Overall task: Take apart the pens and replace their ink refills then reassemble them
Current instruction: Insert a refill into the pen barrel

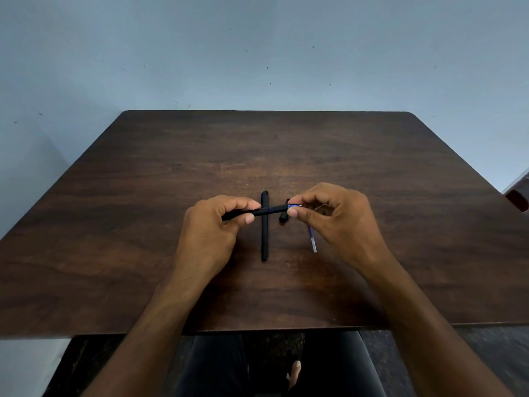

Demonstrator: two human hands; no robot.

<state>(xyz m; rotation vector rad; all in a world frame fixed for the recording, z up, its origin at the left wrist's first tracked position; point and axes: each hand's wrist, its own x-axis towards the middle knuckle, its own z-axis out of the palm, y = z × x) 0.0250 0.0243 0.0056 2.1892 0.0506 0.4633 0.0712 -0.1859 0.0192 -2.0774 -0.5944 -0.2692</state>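
My left hand (213, 224) grips a black pen barrel (270, 210) held level above the table. My right hand (329, 213) pinches the blue refill (294, 207) that sticks out of the barrel's right end. A second black pen (264, 233) lies on the table under the barrel, pointing away from me. A small black pen part (283, 217) lies just right of it. Another refill (312, 240), blue with a clear end, lies on the table under my right hand, partly hidden.
The dark wooden table (171, 167) stands against a pale blue wall. Its near edge is just in front of my lap. A red-brown object (518, 199) shows at the far right edge.
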